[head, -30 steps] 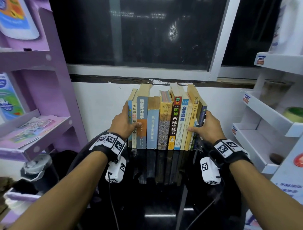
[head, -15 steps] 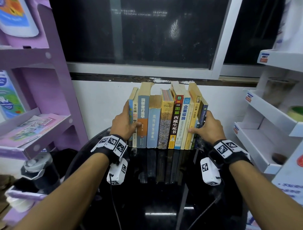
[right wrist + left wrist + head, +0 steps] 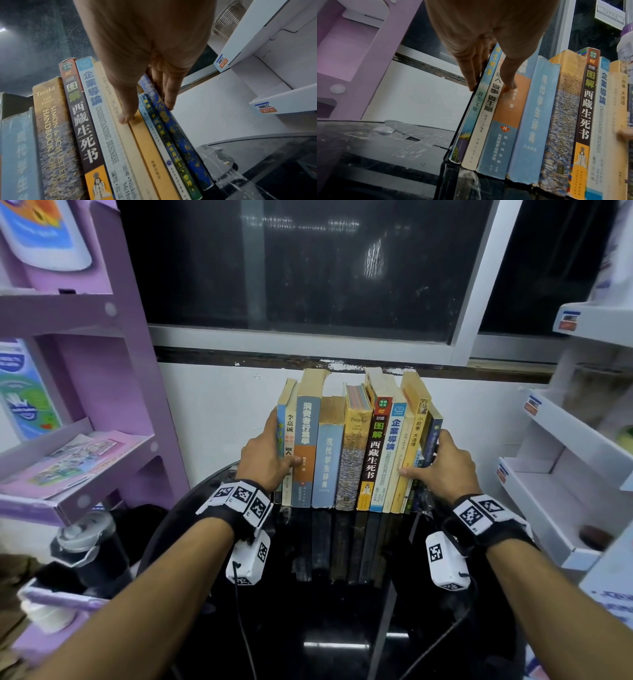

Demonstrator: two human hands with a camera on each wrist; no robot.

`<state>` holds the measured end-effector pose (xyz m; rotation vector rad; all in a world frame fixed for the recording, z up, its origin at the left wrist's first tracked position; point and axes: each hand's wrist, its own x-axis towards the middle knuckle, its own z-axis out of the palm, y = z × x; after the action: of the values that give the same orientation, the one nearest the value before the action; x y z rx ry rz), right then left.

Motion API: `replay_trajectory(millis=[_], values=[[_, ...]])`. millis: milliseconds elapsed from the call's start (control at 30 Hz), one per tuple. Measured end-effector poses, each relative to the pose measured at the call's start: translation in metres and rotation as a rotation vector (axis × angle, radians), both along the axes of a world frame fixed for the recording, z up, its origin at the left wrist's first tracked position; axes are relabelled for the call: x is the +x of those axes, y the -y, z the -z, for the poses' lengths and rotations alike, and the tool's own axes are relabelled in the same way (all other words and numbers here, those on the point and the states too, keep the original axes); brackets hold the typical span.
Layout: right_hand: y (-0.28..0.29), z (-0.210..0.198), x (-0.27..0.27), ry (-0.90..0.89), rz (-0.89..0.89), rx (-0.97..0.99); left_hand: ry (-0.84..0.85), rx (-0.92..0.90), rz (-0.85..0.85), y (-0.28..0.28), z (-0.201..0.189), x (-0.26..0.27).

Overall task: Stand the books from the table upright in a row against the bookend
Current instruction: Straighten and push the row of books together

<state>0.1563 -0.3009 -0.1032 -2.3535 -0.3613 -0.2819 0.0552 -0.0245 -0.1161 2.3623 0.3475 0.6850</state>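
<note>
A row of books (image 3: pixel 356 453) stands upright on the black table (image 3: pixel 342 611), against the white wall. My left hand (image 3: pixel 269 455) is at the row's left end. Its straight fingers (image 3: pixel 471 75) lie along a thin black panel (image 3: pixel 464 121) outside the first book, and its thumb presses an orange-and-blue spine (image 3: pixel 506 111). My right hand (image 3: pixel 445 470) is at the right end, fingers flat on the outer cover of the dark blue book (image 3: pixel 178 129), thumb on a yellow spine (image 3: pixel 145 142). The rightmost books lean slightly left. A clear plastic piece (image 3: pixel 217 161) sits at the row's right foot.
A purple shelf unit (image 3: pixel 85 440) with leaflets stands close on the left. White display shelves (image 3: pixel 565 474) stand close on the right. A dark window (image 3: pixel 308 268) is above the books. A lidded cup (image 3: pixel 82 539) sits low at the left.
Both hands stay at the two ends of the row. Only the view has shifted slightly.
</note>
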Motion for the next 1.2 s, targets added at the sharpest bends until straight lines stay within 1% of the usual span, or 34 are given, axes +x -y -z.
replay_trajectory(millis=[233,433,533,733,833,933,1000,1067,1133,1200], values=[[0.002,0.000,-0.002,-0.020,-0.017,-0.006,-0.014,0.003,0.008,-0.001,0.000,-0.002],[0.007,-0.006,-0.007,-0.096,-0.082,0.048,-0.044,-0.018,0.068,-0.008,-0.007,-0.007],[0.010,-0.007,-0.010,-0.121,-0.084,0.052,-0.057,-0.022,0.097,-0.010,-0.012,-0.011],[0.017,-0.009,-0.016,-0.139,-0.089,0.042,-0.128,0.024,0.114,-0.016,-0.022,-0.020],[0.021,-0.010,-0.021,-0.120,-0.087,0.013,-0.144,0.046,0.123,-0.017,-0.025,-0.028],[0.023,-0.008,-0.025,-0.020,-0.014,-0.022,-0.154,0.070,0.129,-0.018,-0.030,-0.036],[0.021,-0.008,-0.028,0.125,0.056,-0.019,-0.160,0.093,0.121,-0.022,-0.033,-0.039],[0.015,-0.010,-0.035,0.291,0.077,-0.023,-0.170,0.100,0.097,-0.026,-0.038,-0.042],[0.005,-0.014,-0.045,0.429,0.021,-0.080,-0.158,0.086,0.094,-0.029,-0.044,-0.044],[-0.010,-0.016,-0.056,0.540,-0.077,-0.171,-0.126,0.068,0.110,-0.032,-0.050,-0.046]])
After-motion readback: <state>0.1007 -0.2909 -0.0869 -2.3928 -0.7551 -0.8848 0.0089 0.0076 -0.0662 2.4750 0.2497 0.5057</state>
